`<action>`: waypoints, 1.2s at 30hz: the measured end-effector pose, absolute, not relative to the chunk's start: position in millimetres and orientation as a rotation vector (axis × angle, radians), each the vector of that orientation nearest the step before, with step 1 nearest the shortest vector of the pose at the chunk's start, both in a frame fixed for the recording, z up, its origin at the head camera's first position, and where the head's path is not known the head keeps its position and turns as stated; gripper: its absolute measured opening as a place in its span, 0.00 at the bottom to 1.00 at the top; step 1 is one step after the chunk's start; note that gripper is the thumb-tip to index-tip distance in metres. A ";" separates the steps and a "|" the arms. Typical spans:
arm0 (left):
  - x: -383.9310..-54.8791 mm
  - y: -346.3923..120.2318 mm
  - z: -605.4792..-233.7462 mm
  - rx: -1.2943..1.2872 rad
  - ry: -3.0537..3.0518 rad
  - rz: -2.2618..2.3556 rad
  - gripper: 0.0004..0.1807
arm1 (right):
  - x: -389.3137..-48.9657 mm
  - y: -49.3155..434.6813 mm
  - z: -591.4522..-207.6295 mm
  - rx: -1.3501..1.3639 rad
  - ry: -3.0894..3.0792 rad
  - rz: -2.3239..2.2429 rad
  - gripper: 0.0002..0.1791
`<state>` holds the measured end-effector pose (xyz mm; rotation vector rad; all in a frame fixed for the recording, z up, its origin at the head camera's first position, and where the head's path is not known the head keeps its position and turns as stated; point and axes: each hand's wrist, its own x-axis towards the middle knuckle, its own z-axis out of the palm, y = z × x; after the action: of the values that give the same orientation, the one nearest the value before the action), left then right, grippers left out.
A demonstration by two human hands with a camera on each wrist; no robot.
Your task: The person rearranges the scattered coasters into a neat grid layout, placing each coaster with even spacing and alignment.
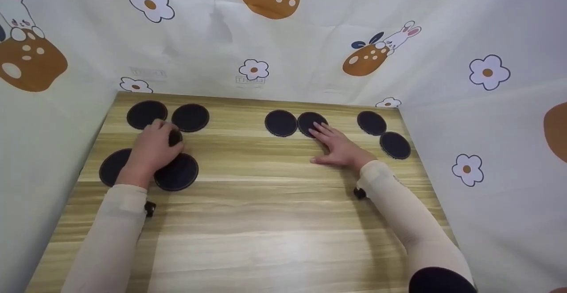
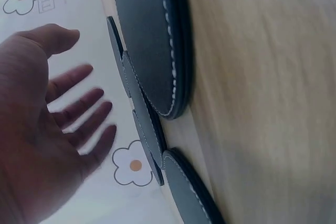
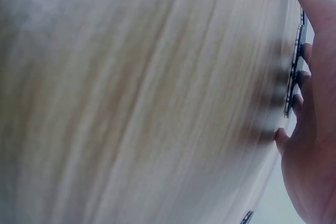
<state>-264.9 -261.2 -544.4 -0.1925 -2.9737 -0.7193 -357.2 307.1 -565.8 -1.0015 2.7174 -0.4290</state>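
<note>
Several round black coasters with stitched rims lie in a cluster at the left of the wooden table. My left hand (image 1: 153,149) is over this group, beside the partly covered middle coaster (image 1: 176,138). The left wrist view shows the left hand (image 2: 52,114) with fingers spread and nothing in it, a stitched coaster (image 2: 147,40) close by. My right hand (image 1: 339,146) rests its extended fingertips on a coaster (image 1: 310,121), which touches another coaster (image 1: 281,123) on its left. In the right wrist view, fingers of the right hand (image 3: 310,150) touch a coaster (image 3: 295,72) seen edge-on.
Two more coasters, an upper one (image 1: 371,123) and a lower one (image 1: 395,145), touch near the table's right edge. The wood-grain table (image 1: 266,222) is bounded behind and on both sides by a white printed curtain (image 1: 301,31).
</note>
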 end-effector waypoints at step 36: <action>-263.3 -264.7 -547.9 0.253 -3.147 -0.662 0.56 | -357.9 307.3 -568.0 -0.995 2.713 -0.448 0.60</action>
<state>-263.3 -264.7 -547.9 0.2533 -3.1470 -0.6620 -357.9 307.3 -568.0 -0.9952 2.7130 -0.4479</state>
